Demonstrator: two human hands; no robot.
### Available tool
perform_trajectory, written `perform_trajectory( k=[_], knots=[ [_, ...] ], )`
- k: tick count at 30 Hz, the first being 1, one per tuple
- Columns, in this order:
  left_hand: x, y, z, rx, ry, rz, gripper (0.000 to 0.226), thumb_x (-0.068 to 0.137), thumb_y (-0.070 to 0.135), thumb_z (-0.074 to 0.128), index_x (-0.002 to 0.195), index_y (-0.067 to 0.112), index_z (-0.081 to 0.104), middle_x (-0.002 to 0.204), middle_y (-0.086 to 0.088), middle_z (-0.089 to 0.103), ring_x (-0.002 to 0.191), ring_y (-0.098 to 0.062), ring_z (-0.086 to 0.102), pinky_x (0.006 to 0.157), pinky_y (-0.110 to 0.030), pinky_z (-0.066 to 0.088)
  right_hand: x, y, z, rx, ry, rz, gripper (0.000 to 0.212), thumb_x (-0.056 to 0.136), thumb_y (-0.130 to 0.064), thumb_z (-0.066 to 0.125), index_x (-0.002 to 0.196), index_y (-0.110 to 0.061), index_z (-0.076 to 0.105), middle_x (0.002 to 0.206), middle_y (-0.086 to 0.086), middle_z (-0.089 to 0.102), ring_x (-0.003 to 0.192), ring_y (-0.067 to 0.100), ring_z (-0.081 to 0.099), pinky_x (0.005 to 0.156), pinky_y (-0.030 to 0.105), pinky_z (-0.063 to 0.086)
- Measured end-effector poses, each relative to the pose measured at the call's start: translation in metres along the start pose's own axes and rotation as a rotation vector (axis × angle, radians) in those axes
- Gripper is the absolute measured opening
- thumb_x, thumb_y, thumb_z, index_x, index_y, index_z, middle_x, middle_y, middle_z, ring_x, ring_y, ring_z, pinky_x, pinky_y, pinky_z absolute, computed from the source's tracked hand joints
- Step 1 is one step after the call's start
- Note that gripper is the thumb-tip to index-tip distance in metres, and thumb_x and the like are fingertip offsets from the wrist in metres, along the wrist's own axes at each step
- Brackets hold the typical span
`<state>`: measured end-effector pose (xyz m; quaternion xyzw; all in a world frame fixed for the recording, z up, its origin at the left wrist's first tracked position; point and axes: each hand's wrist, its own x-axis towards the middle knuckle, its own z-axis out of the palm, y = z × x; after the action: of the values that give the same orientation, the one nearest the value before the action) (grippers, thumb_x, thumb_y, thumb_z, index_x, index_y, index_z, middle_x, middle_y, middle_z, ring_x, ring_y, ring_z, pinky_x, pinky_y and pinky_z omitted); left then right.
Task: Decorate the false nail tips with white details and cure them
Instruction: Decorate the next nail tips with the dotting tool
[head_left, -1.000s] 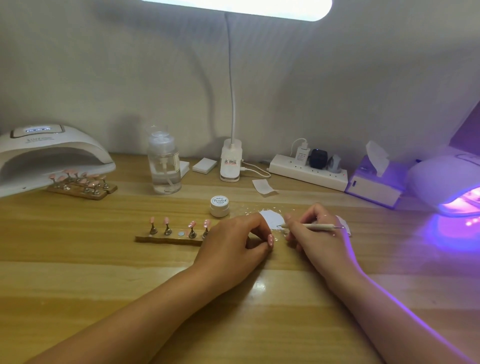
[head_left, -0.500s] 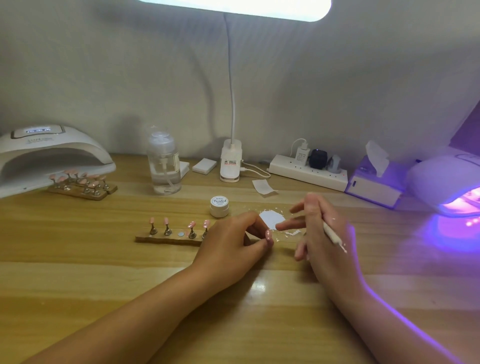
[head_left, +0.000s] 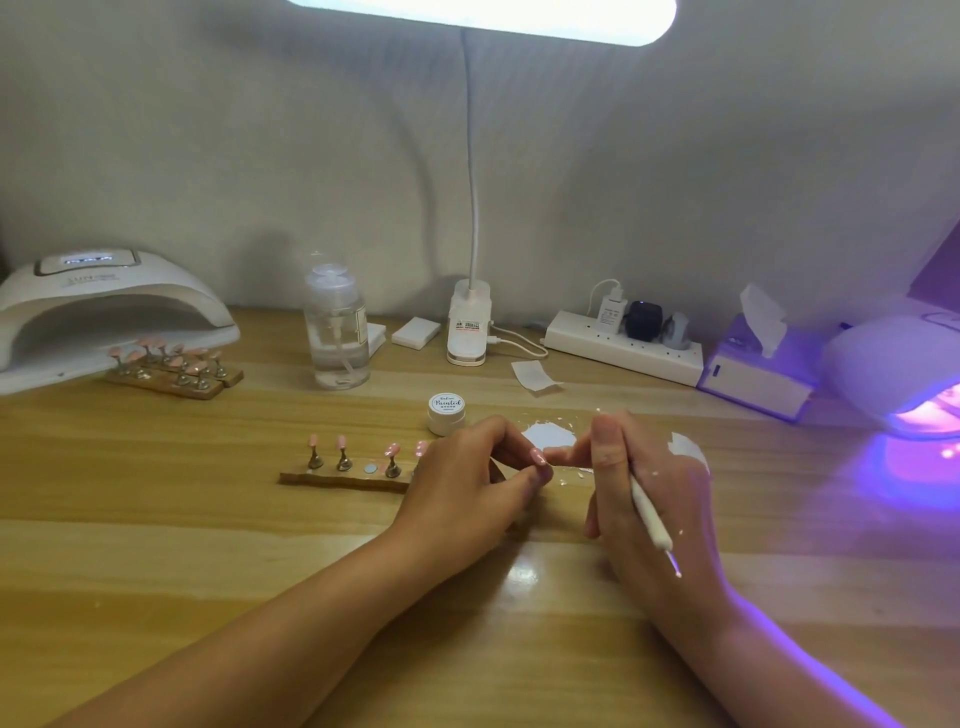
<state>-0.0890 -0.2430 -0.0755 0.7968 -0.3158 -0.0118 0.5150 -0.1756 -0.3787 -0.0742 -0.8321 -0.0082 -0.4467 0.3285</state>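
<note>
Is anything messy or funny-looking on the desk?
Yes. Little white flecks are scattered on the table around the white paper, like spilled paint. The wooden holder also has one bare round spot where no nail tip stands.

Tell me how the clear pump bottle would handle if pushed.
The pump bottle is taller than wide, so a high push may tip it. Its liquid probably adds weight. Smooth clear walls look slippery.
</note>
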Motion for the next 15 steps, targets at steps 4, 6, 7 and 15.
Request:
perform_trajectory(
  k=[4,6,7,15],
  knots=[
    [0.0007,-0.0004,0.0001,0.015,0.001,0.003,0.019,0.085,0.027,0.075,0.075,0.035,0.061,0.08,0.016,0.07,0.058,-0.01,0.065,0.057,-0.027,0.048,0.0006,-0.0027,-0.0009,-0.053,-0.012,-0.021,0.044,0.104,-0.04,0.033,0.077,-0.019,0.059,0.058,-0.031,0.058,0.048,-0.001,0.058,0.052,0.026,0.048],
    [0.0011,-0.0004,0.0,0.029,0.002,0.012,0.019,0.086,0.026,0.074,0.076,0.035,0.06,0.081,0.017,0.069,0.058,-0.008,0.064,0.057,-0.024,0.046,0.0012,-0.0023,-0.0007,-0.038,-0.004,0.002,0.044,0.105,-0.042,0.032,0.077,-0.018,0.057,0.058,-0.016,0.064,0.046,0.008,0.059,0.049,0.034,0.048],
    [0.0011,0.0,0.0001,0.039,0.0,0.02,0.019,0.087,0.027,0.073,0.076,0.036,0.06,0.082,0.018,0.069,0.058,-0.007,0.064,0.057,-0.022,0.045,0.0017,-0.0015,-0.0007,-0.017,0.012,0.024,0.044,0.104,-0.042,0.032,0.078,-0.017,0.057,0.062,-0.012,0.067,0.048,0.009,0.06,0.048,0.035,0.049],
    [-0.0014,0.0019,0.0004,0.142,0.01,0.096,0.02,0.088,0.027,0.07,0.078,0.038,0.057,0.087,0.021,0.069,0.057,-0.001,0.057,0.056,-0.013,0.034,0.0013,0.0019,0.0013,-0.013,-0.001,0.03,0.04,0.104,-0.039,0.033,0.08,-0.02,0.058,0.065,-0.016,0.069,0.049,0.008,0.062,0.049,0.036,0.05]
  ],
)
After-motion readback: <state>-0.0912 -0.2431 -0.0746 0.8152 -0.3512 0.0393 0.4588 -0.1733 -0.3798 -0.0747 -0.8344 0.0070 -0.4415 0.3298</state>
